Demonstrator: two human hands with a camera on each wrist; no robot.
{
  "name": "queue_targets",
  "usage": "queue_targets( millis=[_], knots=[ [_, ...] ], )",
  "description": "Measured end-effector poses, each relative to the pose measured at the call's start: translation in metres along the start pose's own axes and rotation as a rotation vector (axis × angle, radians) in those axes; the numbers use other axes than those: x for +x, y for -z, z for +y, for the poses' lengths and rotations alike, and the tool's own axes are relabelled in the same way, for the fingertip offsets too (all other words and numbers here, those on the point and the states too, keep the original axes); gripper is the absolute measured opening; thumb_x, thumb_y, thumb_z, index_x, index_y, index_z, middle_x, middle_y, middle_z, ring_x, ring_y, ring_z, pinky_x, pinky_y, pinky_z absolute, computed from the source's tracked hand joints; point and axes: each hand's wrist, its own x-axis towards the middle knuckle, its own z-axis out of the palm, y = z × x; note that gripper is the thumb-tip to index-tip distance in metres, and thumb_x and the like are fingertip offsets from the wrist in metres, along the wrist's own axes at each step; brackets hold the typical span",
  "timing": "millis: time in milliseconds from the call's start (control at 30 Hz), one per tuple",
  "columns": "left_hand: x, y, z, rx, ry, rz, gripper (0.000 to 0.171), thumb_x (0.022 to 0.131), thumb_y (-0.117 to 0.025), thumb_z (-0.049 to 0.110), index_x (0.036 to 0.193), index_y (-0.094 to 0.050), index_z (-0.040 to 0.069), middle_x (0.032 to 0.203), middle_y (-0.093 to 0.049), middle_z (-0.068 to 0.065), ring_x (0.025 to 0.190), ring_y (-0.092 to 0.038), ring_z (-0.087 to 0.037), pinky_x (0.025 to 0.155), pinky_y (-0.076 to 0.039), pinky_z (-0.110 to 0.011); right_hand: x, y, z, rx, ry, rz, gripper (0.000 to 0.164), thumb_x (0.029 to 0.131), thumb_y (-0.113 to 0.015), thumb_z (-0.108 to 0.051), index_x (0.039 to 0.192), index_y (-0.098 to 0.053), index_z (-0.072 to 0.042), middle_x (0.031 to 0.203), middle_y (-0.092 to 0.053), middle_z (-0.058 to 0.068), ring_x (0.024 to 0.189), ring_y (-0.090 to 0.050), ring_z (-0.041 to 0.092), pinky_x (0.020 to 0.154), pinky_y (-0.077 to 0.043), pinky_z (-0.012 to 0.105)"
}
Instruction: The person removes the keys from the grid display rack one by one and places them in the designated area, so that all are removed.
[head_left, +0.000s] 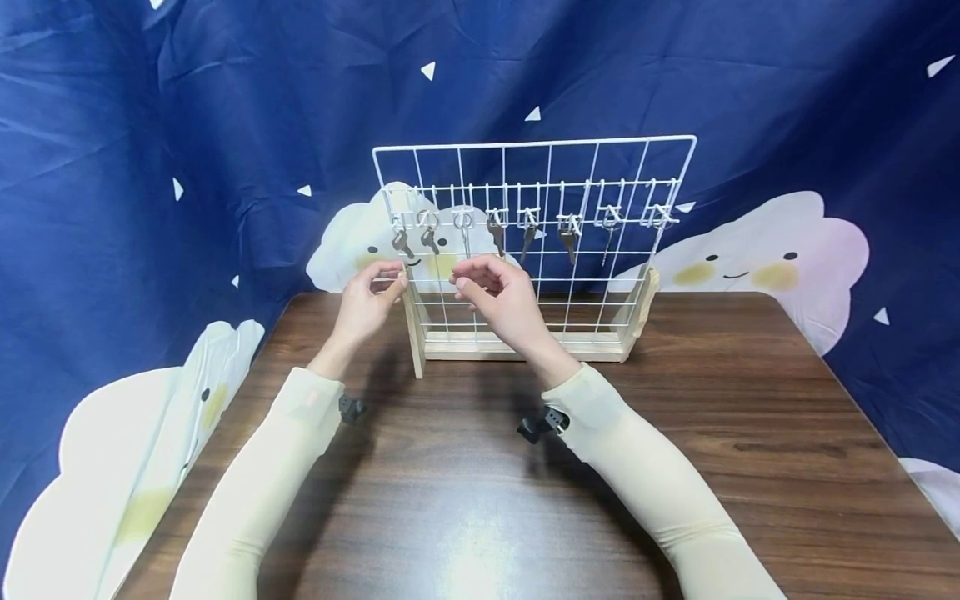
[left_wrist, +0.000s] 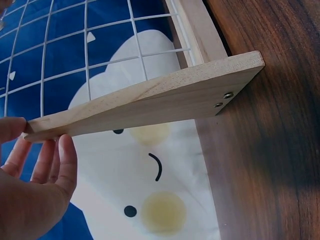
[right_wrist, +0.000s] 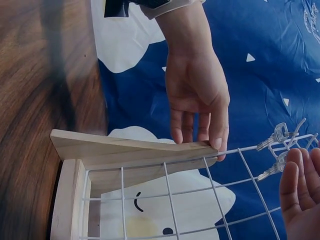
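My left hand (head_left: 367, 304) grips the upper end of the left wooden side support (left_wrist: 150, 100) of a wire rack. In the left wrist view its thumb lies on one side and its fingers on the other. Before the white wire grid (head_left: 534, 144), my right hand (head_left: 502, 300) hovers with loosely bent fingers and a gap between thumb and forefinger; nothing shows in it. Several keys hang in a row from white hooks above the hands, among them a key (head_left: 402, 243) at the far left. In the right wrist view, a key (right_wrist: 274, 167) hangs close beside the right fingertips.
The rack's wooden base bar (head_left: 480, 350) and right side support (head_left: 641, 308) stand on a brown wooden table (head_left: 637, 467). Behind hangs a blue cloth (head_left: 262, 100) with white clouds and triangles. Black wrist cameras sit below both cuffs.
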Motion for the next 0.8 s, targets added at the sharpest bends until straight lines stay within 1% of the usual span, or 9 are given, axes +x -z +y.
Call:
queue_targets(
  millis=[133, 167, 200, 267, 300, 400, 500, 567, 800],
  knots=[
    [-0.001, 0.000, 0.004, 0.003, 0.014, -0.001, 0.035, 0.095, -0.067, 0.013, 0.127, -0.062, -0.002, 0.122, -0.065, -0.026, 0.104, -0.069, -0.042, 0.076, -0.062, -0.015, 0.004, -0.004, 0.001, -0.007, 0.010, 0.001, 0.020, 0.094, -0.065, -0.009, 0.112, -0.067, 0.000, 0.104, -0.072, 0.021, 0.081, -0.072, 0.022, 0.063, -0.061, 0.022],
    [-0.002, 0.000, 0.007, 0.007, 0.018, -0.002, 0.035, 0.095, -0.066, 0.011, 0.127, -0.062, -0.003, 0.123, -0.065, -0.027, 0.104, -0.068, -0.043, 0.073, -0.060, -0.011, 0.005, -0.005, 0.001, -0.008, 0.010, 0.002, 0.020, 0.094, -0.065, -0.009, 0.112, -0.068, 0.000, 0.104, -0.072, 0.022, 0.082, -0.072, 0.024, 0.063, -0.061, 0.022],
    [-0.004, 0.000, 0.011, 0.009, 0.020, -0.003, 0.034, 0.095, -0.065, 0.010, 0.126, -0.061, -0.005, 0.123, -0.064, -0.028, 0.105, -0.068, -0.044, 0.073, -0.059, -0.010, 0.006, -0.006, 0.002, -0.008, 0.010, 0.001, 0.020, 0.094, -0.065, -0.008, 0.112, -0.068, 0.000, 0.104, -0.072, 0.023, 0.082, -0.072, 0.025, 0.064, -0.061, 0.022],
    [-0.007, 0.000, 0.020, 0.014, 0.021, -0.008, 0.034, 0.096, -0.064, 0.007, 0.126, -0.060, -0.008, 0.123, -0.063, -0.031, 0.105, -0.067, -0.046, 0.071, -0.058, -0.009, 0.008, -0.008, 0.003, -0.006, 0.013, 0.002, 0.019, 0.094, -0.065, -0.008, 0.111, -0.068, 0.000, 0.104, -0.072, 0.024, 0.083, -0.072, 0.032, 0.064, -0.061, 0.022],
    [-0.009, 0.000, 0.024, 0.014, 0.022, -0.010, 0.034, 0.095, -0.064, 0.005, 0.126, -0.060, -0.009, 0.123, -0.063, -0.031, 0.106, -0.067, -0.047, 0.072, -0.058, -0.009, 0.009, -0.009, 0.003, -0.004, 0.014, 0.003, 0.019, 0.094, -0.065, -0.008, 0.111, -0.068, 0.000, 0.104, -0.072, 0.024, 0.083, -0.072, 0.032, 0.064, -0.061, 0.022],
    [-0.014, 0.001, 0.036, 0.017, 0.016, -0.013, 0.033, 0.095, -0.063, 0.003, 0.125, -0.059, -0.011, 0.122, -0.063, -0.033, 0.105, -0.067, -0.048, 0.072, -0.058, -0.009, 0.011, -0.012, 0.004, 0.002, 0.020, 0.006, 0.020, 0.094, -0.066, -0.009, 0.111, -0.068, 0.000, 0.104, -0.072, 0.024, 0.079, -0.073, 0.023, 0.065, -0.061, 0.023],
    [-0.017, 0.001, 0.040, 0.012, 0.013, -0.012, 0.034, 0.095, -0.063, 0.003, 0.125, -0.059, -0.011, 0.122, -0.063, -0.033, 0.105, -0.067, -0.047, 0.072, -0.058, -0.008, 0.013, -0.015, 0.003, -0.008, 0.031, 0.010, 0.019, 0.093, -0.067, -0.010, 0.110, -0.069, 0.000, 0.102, -0.072, 0.021, 0.075, -0.070, 0.010, 0.064, -0.060, 0.023],
    [-0.018, 0.002, 0.042, 0.013, 0.011, -0.010, 0.034, 0.095, -0.063, 0.003, 0.126, -0.059, -0.011, 0.122, -0.063, -0.033, 0.104, -0.067, -0.047, 0.072, -0.059, -0.009, 0.014, -0.017, 0.003, -0.011, 0.039, 0.011, 0.018, 0.093, -0.067, -0.010, 0.109, -0.069, -0.001, 0.100, -0.073, 0.019, 0.073, -0.069, 0.007, 0.063, -0.059, 0.022],
    [-0.016, 0.001, 0.038, 0.015, 0.025, -0.014, 0.035, 0.096, -0.064, 0.006, 0.127, -0.059, -0.009, 0.122, -0.063, -0.031, 0.106, -0.067, -0.045, 0.073, -0.059, -0.011, 0.020, -0.025, -0.001, 0.011, 0.042, 0.013, 0.020, 0.093, -0.068, -0.011, 0.109, -0.069, 0.001, 0.098, -0.073, 0.018, 0.073, -0.068, 0.009, 0.061, -0.058, 0.022]
  ],
)
